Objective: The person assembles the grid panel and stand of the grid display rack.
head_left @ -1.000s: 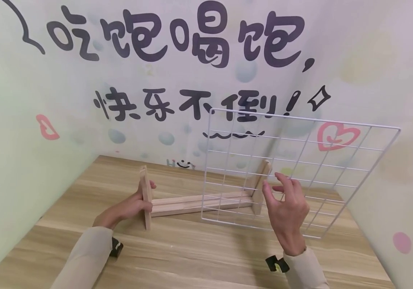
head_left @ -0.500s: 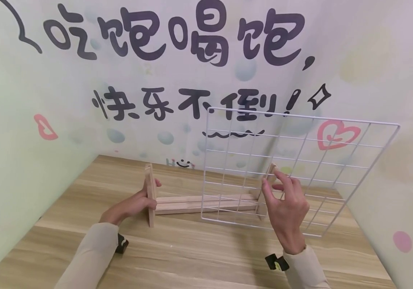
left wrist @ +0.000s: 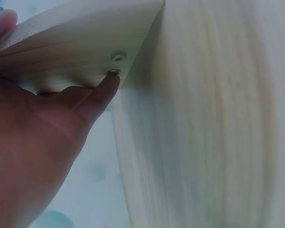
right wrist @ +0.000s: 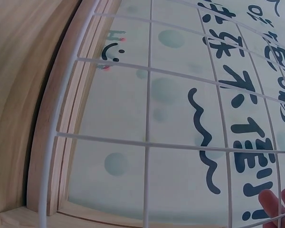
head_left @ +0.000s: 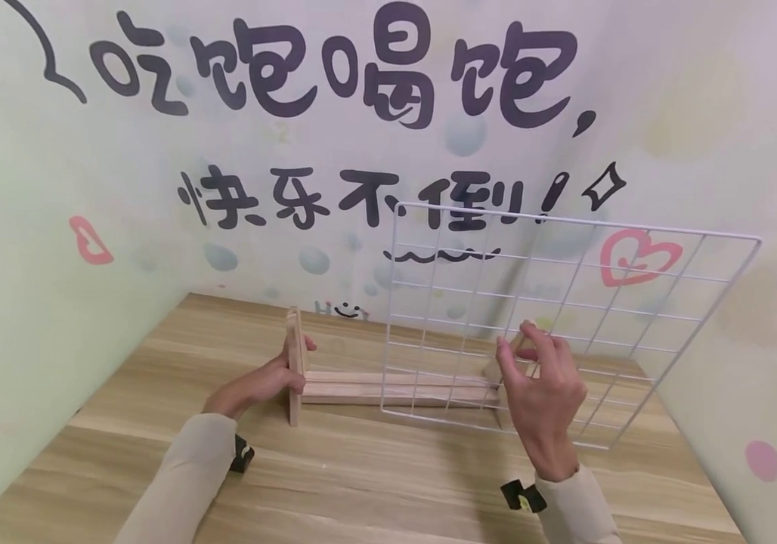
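My left hand (head_left: 262, 385) grips the left end board (head_left: 295, 363) of a low wooden stand, whose grooved crossbar (head_left: 361, 387) runs right to a second end board. In the left wrist view, a fingertip touches one of two metal screw heads (left wrist: 118, 57) in that board. Held upright at a tilt, a white wire grid panel (head_left: 579, 221) is pinched by my right hand (head_left: 545, 393). The panel stands in front of the stand's right end, which the hand partly hides. In the right wrist view, fingertips (right wrist: 273, 202) show at the right edge, behind the wires.
A wood-grain table (head_left: 334, 483) bears the stand. Behind it rises a pale wall (head_left: 307, 143) with black lettering and coloured dots. Side walls (head_left: 28, 302) close in at left and right. A black strap piece (head_left: 523, 496) sits at the right wrist.
My left hand has shifted right along the table, bringing the wooden stand with it, so its right end now sits farther behind the right hand. The grid panel has hardly moved.
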`<state>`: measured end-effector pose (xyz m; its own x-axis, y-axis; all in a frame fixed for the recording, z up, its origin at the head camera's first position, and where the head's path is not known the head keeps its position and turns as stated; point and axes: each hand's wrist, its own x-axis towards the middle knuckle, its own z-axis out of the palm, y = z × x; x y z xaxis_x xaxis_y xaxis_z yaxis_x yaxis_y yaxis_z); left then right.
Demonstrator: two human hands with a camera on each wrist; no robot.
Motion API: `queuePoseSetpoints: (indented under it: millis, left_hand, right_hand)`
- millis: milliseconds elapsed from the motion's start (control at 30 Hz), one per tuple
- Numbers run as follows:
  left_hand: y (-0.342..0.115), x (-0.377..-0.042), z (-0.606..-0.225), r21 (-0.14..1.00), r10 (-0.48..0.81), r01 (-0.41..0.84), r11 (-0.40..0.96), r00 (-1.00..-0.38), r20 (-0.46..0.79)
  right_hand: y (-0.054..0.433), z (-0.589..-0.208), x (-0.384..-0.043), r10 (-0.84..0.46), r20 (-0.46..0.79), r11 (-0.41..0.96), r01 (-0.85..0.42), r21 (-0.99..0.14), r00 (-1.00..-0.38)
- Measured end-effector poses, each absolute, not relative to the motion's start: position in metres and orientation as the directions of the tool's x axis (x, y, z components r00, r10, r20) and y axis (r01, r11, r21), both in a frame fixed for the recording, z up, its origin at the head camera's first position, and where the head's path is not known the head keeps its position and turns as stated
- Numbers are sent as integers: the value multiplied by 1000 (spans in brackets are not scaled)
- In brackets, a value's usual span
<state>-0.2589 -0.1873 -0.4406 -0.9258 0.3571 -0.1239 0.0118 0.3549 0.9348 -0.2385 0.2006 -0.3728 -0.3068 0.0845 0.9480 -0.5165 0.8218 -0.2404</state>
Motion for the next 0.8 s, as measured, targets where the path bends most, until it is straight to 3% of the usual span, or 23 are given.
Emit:
queuePoseSetpoints:
  millis: [800]
  left_hand:
    - [-178,-274,-440,934,413,32,356,-902,-126]
  right_hand:
    - [184,-371,-233,78,948,820,-521,-236,-308]
